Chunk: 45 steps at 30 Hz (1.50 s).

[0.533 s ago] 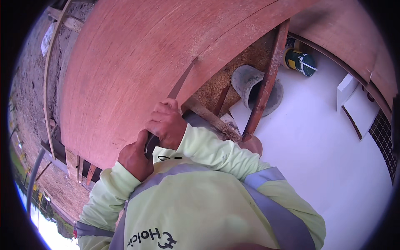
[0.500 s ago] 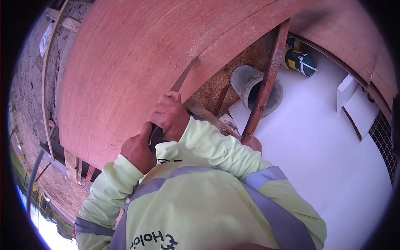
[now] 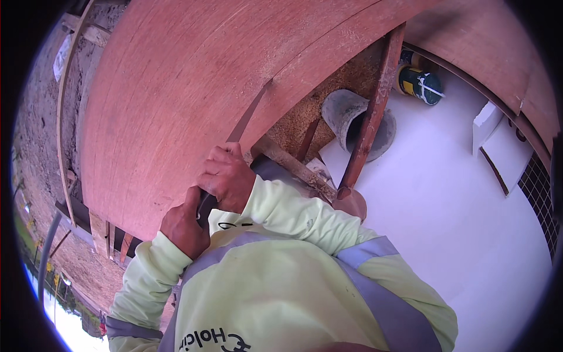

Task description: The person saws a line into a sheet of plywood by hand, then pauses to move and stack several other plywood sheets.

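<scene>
A handsaw (image 3: 246,120) with a dark handle stands tilted in a large reddish plywood sheet (image 3: 158,111), its blade sunk in a long curved cut line. My left hand (image 3: 186,226) is closed round the lower end of the handle, close to my body. Just ahead of it, my right hand (image 3: 227,177) wraps the front of the handle where the blade begins. Pale sawdust lies along the cut. The part of the blade under the sheet is hidden.
Beneath the sheet's right edge runs a reddish timber (image 3: 373,111). A grey, dirty bucket (image 3: 343,111) lies on its side behind it, beside sawdust. Farther right are a green can (image 3: 419,85), a white panel (image 3: 434,193) and wire mesh (image 3: 538,196). Bare soil (image 3: 38,129) lies at left.
Both hands and the saw have drawn back toward my body and slightly left. The blade is still in the cut, and both hands keep their hold.
</scene>
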Tool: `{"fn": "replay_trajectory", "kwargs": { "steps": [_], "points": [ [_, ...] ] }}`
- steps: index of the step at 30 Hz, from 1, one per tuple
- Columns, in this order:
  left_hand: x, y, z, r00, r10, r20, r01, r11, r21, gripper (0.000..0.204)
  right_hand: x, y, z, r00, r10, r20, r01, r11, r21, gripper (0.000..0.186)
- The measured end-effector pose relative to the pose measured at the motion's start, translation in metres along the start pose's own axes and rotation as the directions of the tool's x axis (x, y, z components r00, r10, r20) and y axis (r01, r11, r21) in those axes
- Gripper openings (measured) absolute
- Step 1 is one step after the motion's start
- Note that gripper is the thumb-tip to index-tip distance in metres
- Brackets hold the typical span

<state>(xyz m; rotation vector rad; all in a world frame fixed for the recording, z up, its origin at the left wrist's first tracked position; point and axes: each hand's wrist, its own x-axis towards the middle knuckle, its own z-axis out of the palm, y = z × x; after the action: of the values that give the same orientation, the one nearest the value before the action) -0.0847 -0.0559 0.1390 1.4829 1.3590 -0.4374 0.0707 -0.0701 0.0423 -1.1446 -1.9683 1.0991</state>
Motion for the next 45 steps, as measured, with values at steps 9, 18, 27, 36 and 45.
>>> {"fn": "replay_trajectory", "kwargs": {
  "steps": [9,18,27,36,45],
  "points": [
    [0.161,0.014,0.039,0.978,0.187,-0.09,-0.193,0.98,-0.057,0.041,0.011,0.156,-0.039,0.995,0.089,0.043,-0.084,0.991,-0.106,0.034],
    [0.071,-0.001,0.019,1.0,-0.002,0.025,0.001,1.0,0.028,0.054,0.01,0.063,-0.013,0.992,0.031,-0.122,-0.034,0.999,-0.025,0.022],
    [0.035,-0.009,0.007,0.97,0.244,-0.017,-0.243,0.954,-0.173,0.061,0.004,0.057,-0.018,1.0,-0.001,0.019,0.002,0.999,-0.045,0.027],
    [0.156,0.025,0.026,0.978,0.194,-0.073,-0.198,0.979,-0.044,0.054,0.02,0.144,-0.04,0.989,0.149,-0.003,-0.147,0.969,-0.201,0.026],
    [-0.007,-0.006,0.003,0.995,0.099,-0.018,-0.101,0.981,-0.163,0.045,-0.001,0.01,-0.01,0.999,-0.034,-0.035,0.033,0.998,-0.054,0.033]
  ]
}}
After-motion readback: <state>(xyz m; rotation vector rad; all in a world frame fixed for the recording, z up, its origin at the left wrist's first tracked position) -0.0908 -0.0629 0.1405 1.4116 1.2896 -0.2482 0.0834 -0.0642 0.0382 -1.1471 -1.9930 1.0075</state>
